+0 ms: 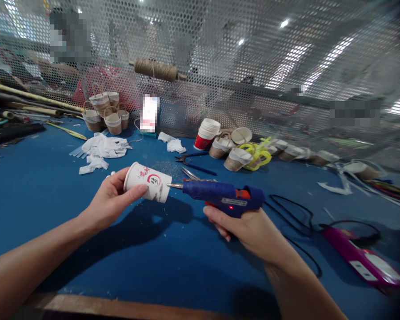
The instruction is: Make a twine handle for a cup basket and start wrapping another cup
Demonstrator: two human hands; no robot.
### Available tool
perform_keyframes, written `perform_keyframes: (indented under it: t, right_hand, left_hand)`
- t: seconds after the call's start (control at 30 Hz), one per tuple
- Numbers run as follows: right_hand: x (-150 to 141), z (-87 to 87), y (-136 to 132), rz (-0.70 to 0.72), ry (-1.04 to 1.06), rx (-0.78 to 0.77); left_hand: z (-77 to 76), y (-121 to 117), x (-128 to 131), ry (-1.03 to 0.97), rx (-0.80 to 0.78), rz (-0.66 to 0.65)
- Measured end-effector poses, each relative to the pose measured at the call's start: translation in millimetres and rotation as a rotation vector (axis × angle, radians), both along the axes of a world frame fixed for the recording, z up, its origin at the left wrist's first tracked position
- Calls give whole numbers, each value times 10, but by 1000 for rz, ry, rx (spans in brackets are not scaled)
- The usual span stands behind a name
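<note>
My left hand (111,195) is closed around a white paper cup (149,181) printed with pink blossoms and a red ring. The cup lies tilted on its side in the air, its base toward the right. In my right hand (240,224) is a blue hot glue gun (220,195) with a small red light on its side. Its metal nozzle points left and meets or nearly meets the cup near the base; I cannot tell whether they touch. A black cord runs from the gun to the right.
Twine-wrapped cups (113,123) stand at the back left, near white paper scraps (103,146). Stacked paper cups (206,133), yellow scissors (256,155) and pliers (196,163) lie behind the gun. A purple power strip (356,255) sits right. A twine spool (156,69) hangs on the mesh.
</note>
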State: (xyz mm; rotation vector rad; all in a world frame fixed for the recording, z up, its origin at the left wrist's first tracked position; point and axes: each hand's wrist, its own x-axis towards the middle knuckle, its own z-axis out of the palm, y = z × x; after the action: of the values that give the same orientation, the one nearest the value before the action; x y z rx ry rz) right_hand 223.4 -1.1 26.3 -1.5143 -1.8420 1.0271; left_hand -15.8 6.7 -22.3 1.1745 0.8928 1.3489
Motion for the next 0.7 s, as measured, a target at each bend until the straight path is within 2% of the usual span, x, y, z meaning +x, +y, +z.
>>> perform_keyframes:
  t: [0.4, 0.7]
  right_hand:
    - [7, -30, 14, 14, 10, 4]
    - [6, -41, -6, 14, 3, 30]
  left_hand:
    - [2, 13, 4, -26, 3, -15]
    - [42, -13, 23, -65, -80, -14]
